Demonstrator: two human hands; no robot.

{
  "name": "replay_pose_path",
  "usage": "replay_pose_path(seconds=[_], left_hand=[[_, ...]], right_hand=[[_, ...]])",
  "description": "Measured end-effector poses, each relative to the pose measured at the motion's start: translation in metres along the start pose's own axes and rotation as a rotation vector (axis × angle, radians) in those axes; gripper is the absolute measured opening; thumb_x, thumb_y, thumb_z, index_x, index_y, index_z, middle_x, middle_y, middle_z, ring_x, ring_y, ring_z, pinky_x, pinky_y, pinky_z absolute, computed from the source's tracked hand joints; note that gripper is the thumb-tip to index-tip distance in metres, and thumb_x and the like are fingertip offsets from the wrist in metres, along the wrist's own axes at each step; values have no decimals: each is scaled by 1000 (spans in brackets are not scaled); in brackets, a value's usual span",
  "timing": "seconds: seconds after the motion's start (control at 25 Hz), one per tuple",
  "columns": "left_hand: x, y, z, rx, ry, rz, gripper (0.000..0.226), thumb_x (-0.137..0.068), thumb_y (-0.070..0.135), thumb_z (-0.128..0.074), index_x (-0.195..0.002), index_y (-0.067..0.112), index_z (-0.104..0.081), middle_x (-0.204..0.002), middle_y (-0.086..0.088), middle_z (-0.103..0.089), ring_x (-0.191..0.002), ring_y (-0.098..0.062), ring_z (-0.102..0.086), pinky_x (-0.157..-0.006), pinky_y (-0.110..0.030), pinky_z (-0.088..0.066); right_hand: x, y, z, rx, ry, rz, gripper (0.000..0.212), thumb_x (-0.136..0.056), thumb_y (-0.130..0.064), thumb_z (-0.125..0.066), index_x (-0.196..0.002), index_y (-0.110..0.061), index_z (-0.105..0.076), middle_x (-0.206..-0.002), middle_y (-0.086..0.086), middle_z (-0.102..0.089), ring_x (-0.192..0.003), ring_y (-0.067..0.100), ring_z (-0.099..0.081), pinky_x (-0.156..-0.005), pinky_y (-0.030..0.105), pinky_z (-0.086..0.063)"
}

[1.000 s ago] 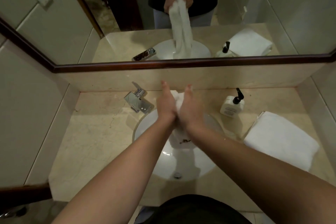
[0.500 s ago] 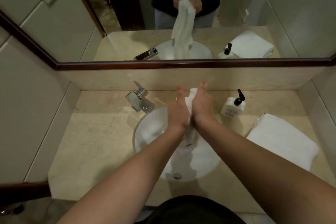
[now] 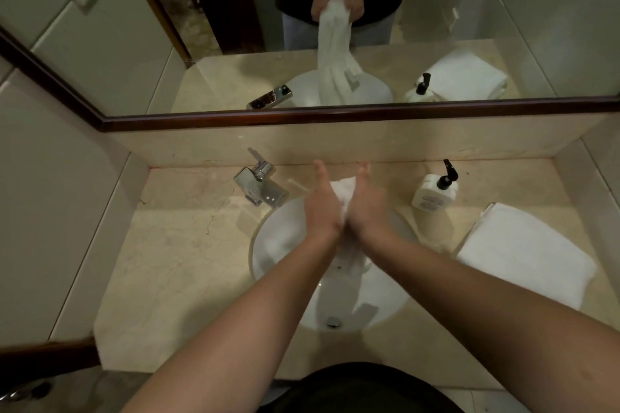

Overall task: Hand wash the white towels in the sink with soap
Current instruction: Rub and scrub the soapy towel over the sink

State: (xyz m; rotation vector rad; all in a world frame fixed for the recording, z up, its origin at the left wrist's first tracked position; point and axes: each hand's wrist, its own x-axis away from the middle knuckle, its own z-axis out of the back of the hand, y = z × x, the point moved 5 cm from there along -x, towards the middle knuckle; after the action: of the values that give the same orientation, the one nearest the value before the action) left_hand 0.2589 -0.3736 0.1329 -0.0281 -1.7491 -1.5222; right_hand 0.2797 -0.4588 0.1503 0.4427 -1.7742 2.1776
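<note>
1. Mirror (image 3: 335,27): wide, dark wood frame, spans the wall above the counter; it reflects the person's front, both hands and the hanging towel.
2. Counter (image 3: 188,245): beige marble, with a raised backsplash along the rear edge.
3. Sink (image 3: 281,235): white round basin set in the counter, drain near its front edge.
4. Folded towel (image 3: 526,255): white, lies flat on the counter right of the sink, well apart from the hands.
5. Wet towel (image 3: 345,193): white, bunched and sandwiched between the two palms over the back half of the sink; a bit pokes out above the palms and the rest hangs down below the wrists into the basin. The mirror shows it draping down in a long twisted length.
6. Left hand (image 3: 322,208): palm pressed against the left side of the wet towel, fingers straight and pointing away from the person, not curled round it.
7. Right hand (image 3: 367,204): mirrors the left, flat palm against the towel's right side, fingers extended; heels of both hands nearly touch.
8. Faucet (image 3: 260,186): chrome, square-bodied, on the counter at the sink's back-left, spout angled toward the basin, just left of the left hand.
9. Soap bottle (image 3: 434,194): white, black pump, stands upright on the counter behind the folded towel, right of the hands.
</note>
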Motion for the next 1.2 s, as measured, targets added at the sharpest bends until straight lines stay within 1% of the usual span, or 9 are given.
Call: replay_pose_path(seconds=[0.08,0.24,0.36,0.48,0.56,0.72,0.84,0.96,1.2], left_hand=[[6,-4,-4,-3,-38,-30,73,-94,73,-29,-81,13,-68,-80,-7,-73,-75,-18,-67,-84,-37,-53],[-4,-11,8,54,-7,76,74,-90,78,-30,-66,13,-55,-63,-3,-61,-67,-19,-59,-70,-34,-47],[-6,-23,10,-160,-26,24,67,-97,71,-23,-66,17,-48,-65,-2,-54,-62,-16,-50,-62,-31,-39],[-24,-42,26,-228,15,102,71,-101,63,-24,-103,8,-68,-100,-11,-69,-91,-26,-64,-80,-34,-49],[-41,-56,42,-308,23,151,74,-102,61,-25,-134,2,-56,-133,-18,-61,-119,-34,-58,-103,-41,-45],[-67,-91,63,-483,-100,251,75,-100,61,-36,-142,1,-47,-145,-17,-50,-129,-33,-50,-104,-35,-40],[-87,-113,70,-627,-188,357,58,-94,42,-59,-136,3,-51,-134,-18,-54,-107,-30,-55,-85,-34,-42],[-112,-130,73,-745,-189,348,27,-86,23,-62,-106,4,-58,-97,-13,-57,-75,-23,-52,-67,-30,-41],[-165,-181,83,-677,-173,394,25,-85,5,-60,-108,-4,-63,-87,-14,-55,-75,-24,-53,-55,-26,-39]], right_hand=[[-5,10,2,-69,65,-97,71,-97,-67,-25,-90,-13,-69,-85,5,-72,-81,21,-69,-82,40,-55],[12,13,-7,47,-29,15,73,-103,-56,-24,-72,-5,-66,-75,9,-71,-70,19,-67,-69,33,-51],[-6,17,3,204,20,71,68,-103,-55,-26,-68,-10,-63,-66,9,-65,-62,20,-59,-66,36,-46],[-23,49,3,235,-54,-44,60,-99,-59,-39,-73,-10,-63,-72,3,-66,-68,18,-61,-75,42,-52],[-30,78,3,248,-137,-133,49,-95,-57,-49,-93,-13,-70,-93,4,-71,-89,21,-66,-89,43,-53],[-50,120,9,393,-179,-231,54,-89,-46,-65,-121,-4,-61,-117,13,-63,-109,32,-61,-93,42,-51],[-60,150,-2,492,-228,-285,56,-90,-37,-67,-129,2,-55,-122,17,-59,-113,32,-57,-91,39,-47],[-68,177,-16,554,-246,-297,38,-91,-27,-67,-117,1,-59,-105,13,-57,-97,26,-56,-80,37,-46],[-94,213,-33,494,-221,-317,56,-94,-39,-61,-138,-5,-49,-132,12,-58,-118,32,-58,-100,47,-49]])
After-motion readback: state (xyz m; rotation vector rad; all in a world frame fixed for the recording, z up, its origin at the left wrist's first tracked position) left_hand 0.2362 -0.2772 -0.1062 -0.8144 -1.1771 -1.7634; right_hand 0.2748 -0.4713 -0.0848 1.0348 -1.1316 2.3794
